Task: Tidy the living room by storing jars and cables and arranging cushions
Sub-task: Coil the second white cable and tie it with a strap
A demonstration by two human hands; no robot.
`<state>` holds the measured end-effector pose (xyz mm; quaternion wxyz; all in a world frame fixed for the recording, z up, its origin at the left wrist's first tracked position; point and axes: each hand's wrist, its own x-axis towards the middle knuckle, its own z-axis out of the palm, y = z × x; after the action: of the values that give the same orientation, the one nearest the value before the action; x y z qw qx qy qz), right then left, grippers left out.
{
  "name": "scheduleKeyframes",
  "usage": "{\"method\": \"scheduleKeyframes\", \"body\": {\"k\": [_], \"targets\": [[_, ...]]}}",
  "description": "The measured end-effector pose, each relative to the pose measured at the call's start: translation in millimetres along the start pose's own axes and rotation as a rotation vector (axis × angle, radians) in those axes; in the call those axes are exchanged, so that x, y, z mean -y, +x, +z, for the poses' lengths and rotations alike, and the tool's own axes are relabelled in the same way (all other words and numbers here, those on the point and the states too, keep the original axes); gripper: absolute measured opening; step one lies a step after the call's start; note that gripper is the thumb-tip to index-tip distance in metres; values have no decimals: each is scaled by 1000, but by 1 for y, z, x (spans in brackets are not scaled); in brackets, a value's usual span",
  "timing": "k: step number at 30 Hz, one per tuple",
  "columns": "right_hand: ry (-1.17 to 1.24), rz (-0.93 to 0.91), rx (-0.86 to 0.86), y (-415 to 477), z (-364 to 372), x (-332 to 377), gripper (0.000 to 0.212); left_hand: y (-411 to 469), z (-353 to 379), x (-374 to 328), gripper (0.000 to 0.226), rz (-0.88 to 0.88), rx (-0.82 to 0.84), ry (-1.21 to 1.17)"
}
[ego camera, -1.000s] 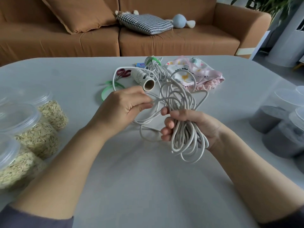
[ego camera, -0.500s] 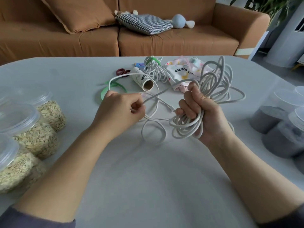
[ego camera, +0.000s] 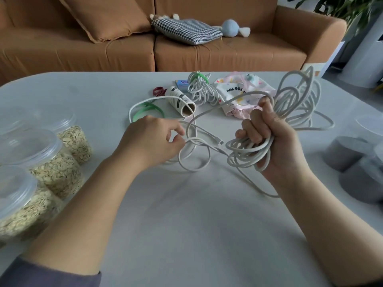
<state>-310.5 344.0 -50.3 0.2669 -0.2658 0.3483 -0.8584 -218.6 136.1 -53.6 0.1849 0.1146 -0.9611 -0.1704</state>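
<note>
My right hand (ego camera: 273,139) grips a thick bundle of white cable (ego camera: 296,100) above the grey table (ego camera: 186,224), loops fanning out up and to the right. My left hand (ego camera: 151,141) pinches a loose strand of the same cable near the table top, and its plug end (ego camera: 218,140) lies between my hands. A second white cable coil (ego camera: 200,90) bound with a green tie lies behind. Clear jars of oats (ego camera: 51,162) stand at the left, and jars with grey contents (ego camera: 352,162) at the right. On the brown sofa lie a brown cushion (ego camera: 107,17) and a checked cushion (ego camera: 186,31).
Behind my hands lie a cardboard roll (ego camera: 182,100), a green strap (ego camera: 148,109), red scissors (ego camera: 158,91), a small blue box (ego camera: 181,83) and a pink patterned cloth pouch (ego camera: 242,90). A blue soft toy (ego camera: 232,27) rests on the sofa. A plant stands at the far right.
My right hand turned upright and lifted the bundle, so its loops now fan up and right. My left hand dropped lower, drawing a strand out to the left.
</note>
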Motion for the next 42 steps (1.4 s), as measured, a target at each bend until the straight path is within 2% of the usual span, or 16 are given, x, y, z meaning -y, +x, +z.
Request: {"method": "scheduleKeyframes", "body": {"k": [2, 4, 6, 8, 12, 17, 20, 23, 25, 29, 31, 33, 37, 42], "targets": [[-29, 31, 29, -1, 2, -5, 15, 0, 2, 1, 30, -41, 158, -91], [-37, 53, 34, -2, 5, -8, 18, -1, 9, -2, 33, -11, 244, -224], [-44, 47, 27, -2, 5, -8, 18, -1, 16, -7, 31, -1, 284, -406], [-55, 34, 18, -1, 5, -5, 16, 0, 20, -12, 26, -62, 314, -570], [-62, 43, 8, -1, 4, -7, 17, 0, 26, -17, 10, -96, 289, -645], [-55, -26, -38, 0, 6, -5, 24, 9, 29, -6, 15, -115, 21, -626], [-36, -67, -66, 0, 5, -3, 35, 7, 29, -7, 11, -143, 1, -422], [-34, -77, -52, 1, 5, -2, 42, 3, 29, -12, 10, -122, -43, -323], [-24, -72, -27, 1, 4, 0, 36, 2, 28, -11, 22, -88, -59, -303], [-143, 20, -29, 2, -1, 4, 19, 4, 22, -4, 23, -49, -70, -515], [-219, 99, -54, 2, -3, 1, 15, 4, 17, -4, 28, 2, -62, -568], [-280, 163, -65, 1, -1, -5, 4, 4, 16, -6, 30, 58, -8, -514], [-483, 211, -97, 0, 1, -11, 17, 1, 16, -15, 30, 135, 179, -184], [-599, 217, -104, 2, -3, -14, 19, -7, 15, -32, 26, 289, 232, 5]]}}
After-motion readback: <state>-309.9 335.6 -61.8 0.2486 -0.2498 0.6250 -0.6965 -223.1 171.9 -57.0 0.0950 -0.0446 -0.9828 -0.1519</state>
